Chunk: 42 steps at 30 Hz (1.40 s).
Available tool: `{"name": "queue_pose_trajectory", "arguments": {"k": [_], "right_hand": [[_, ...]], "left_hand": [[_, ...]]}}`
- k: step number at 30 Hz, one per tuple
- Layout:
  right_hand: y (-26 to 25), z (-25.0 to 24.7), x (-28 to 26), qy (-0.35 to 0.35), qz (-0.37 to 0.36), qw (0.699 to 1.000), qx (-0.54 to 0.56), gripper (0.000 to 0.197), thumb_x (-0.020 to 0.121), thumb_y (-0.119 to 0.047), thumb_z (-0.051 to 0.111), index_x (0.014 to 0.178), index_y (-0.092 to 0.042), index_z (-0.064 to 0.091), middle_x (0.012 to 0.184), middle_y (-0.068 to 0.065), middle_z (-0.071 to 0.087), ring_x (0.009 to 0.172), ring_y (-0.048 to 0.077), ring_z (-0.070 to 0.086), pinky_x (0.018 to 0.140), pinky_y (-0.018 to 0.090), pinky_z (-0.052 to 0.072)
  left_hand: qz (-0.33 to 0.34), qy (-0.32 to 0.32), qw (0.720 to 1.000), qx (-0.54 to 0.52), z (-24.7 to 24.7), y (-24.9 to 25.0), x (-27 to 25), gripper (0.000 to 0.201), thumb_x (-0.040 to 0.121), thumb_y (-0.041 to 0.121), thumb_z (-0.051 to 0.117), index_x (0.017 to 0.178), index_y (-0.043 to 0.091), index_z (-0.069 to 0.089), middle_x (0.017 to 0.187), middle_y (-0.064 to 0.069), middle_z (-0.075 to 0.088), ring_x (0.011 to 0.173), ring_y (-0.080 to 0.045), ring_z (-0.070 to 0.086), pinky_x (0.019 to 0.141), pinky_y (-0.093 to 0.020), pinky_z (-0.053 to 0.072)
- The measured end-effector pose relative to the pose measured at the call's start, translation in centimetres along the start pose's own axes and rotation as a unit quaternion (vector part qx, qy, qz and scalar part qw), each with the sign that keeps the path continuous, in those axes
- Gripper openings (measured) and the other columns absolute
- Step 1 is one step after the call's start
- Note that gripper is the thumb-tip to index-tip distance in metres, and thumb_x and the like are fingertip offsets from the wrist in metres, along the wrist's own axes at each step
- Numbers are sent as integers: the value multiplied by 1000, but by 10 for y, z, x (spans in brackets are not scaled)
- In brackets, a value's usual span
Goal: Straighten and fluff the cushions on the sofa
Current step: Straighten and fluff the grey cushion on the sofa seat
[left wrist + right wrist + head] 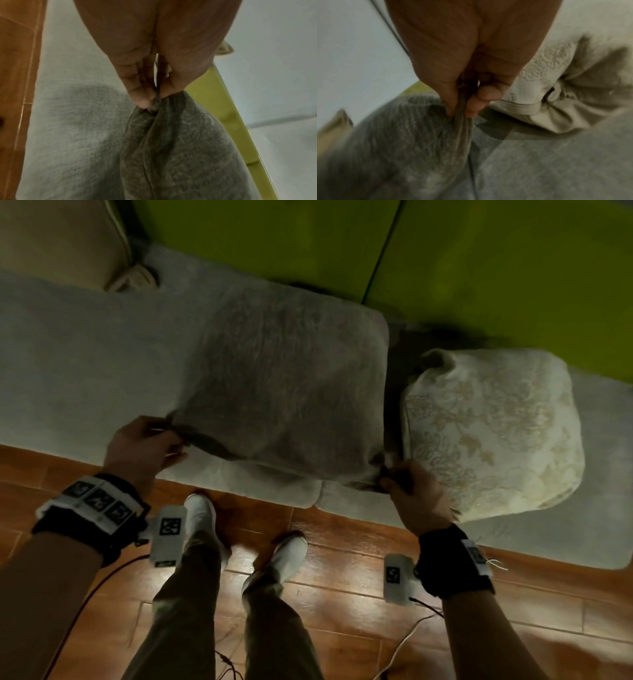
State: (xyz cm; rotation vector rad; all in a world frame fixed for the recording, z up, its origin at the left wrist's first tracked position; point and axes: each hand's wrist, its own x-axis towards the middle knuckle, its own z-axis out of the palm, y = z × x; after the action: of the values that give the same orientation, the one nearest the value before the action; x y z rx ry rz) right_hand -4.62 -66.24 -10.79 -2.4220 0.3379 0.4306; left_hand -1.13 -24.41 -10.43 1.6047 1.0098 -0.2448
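A grey patterned cushion [284, 378] lies over the middle of the sofa seat [75, 364]. My left hand [147, 445] pinches its near left corner, and the left wrist view shows the bunched corner [155, 104] between thumb and fingers. My right hand [411, 491] pinches the near right corner, seen as a gathered fold [462, 119] in the right wrist view. A cream cushion with a gold floral pattern [489, 433] sits just right of the grey one, its edge [539, 94] beside my right hand.
A beige cushion [61, 237] rests at the far left of the sofa. The green backrest [445, 251] runs along the far side. My legs and white shoes [198, 518] stand on the wooden floor [342, 559] against the seat's front edge, with cables trailing.
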Motion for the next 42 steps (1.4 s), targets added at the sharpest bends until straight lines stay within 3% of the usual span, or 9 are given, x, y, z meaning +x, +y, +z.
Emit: {"name": "queue_pose_trajectory", "arguments": {"k": [3,13,17,22,26,30,36,39,42], "right_hand": [[15,-1,-2,-50,12,985,166,44,80,-13,85,106,-38,62,93,-7,76,93,7,73,81,27,56],[33,7,10,-88,91,989,78,53,80,-69,66,89,-17,68,66,4,72,66,22,70,57,30,54],[45,0,2,-80,101,973,192,42,80,-12,85,117,-20,69,86,-1,75,70,3,70,53,6,48],[55,6,4,-167,200,897,357,96,25,-59,100,109,-23,73,97,1,78,78,10,73,66,27,61],[52,11,6,-205,214,869,398,67,66,-55,85,123,-23,69,122,8,73,98,24,68,77,39,55],[56,13,2,-181,196,909,320,102,22,-56,101,112,-16,75,102,16,75,79,22,69,68,25,60],[31,23,2,-168,254,868,393,27,97,-38,58,118,-23,65,125,14,71,110,35,65,97,53,47],[33,29,3,-154,244,872,396,63,84,-65,68,128,-20,66,101,4,77,84,26,69,77,41,53],[41,36,3,-92,228,915,321,37,95,-39,67,122,-12,67,71,8,67,56,18,64,52,27,52]], "left_hand": [[-30,4,999,-20,-4,3,1,15,94,6,53,107,3,61,119,-25,65,100,-32,66,86,-46,57],[25,-58,990,130,-21,-4,4,31,82,27,80,104,13,63,87,-15,71,71,-25,68,65,-32,60],[16,-122,987,104,-43,-5,2,44,62,35,87,101,23,72,89,0,78,80,-12,75,67,-18,58],[2,-179,964,195,-64,-12,7,32,83,18,78,114,23,72,99,-2,76,85,-8,72,77,-13,56],[-36,-152,971,183,-62,-19,22,26,89,5,68,115,6,70,101,-18,72,85,-24,66,76,-28,61],[-21,-92,985,144,-55,-21,25,9,97,13,61,100,13,70,93,-19,68,80,-25,65,70,-31,61],[-87,-39,993,76,-34,-22,18,34,98,48,52,96,15,61,91,-12,67,78,-24,64,75,-42,58],[-67,-84,992,72,-28,-30,23,36,91,52,63,99,16,61,95,-15,68,81,-25,66,74,-42,60],[-17,-47,994,99,-30,-39,30,25,92,41,66,90,16,64,86,-21,68,70,-26,64,74,-45,61]]}}
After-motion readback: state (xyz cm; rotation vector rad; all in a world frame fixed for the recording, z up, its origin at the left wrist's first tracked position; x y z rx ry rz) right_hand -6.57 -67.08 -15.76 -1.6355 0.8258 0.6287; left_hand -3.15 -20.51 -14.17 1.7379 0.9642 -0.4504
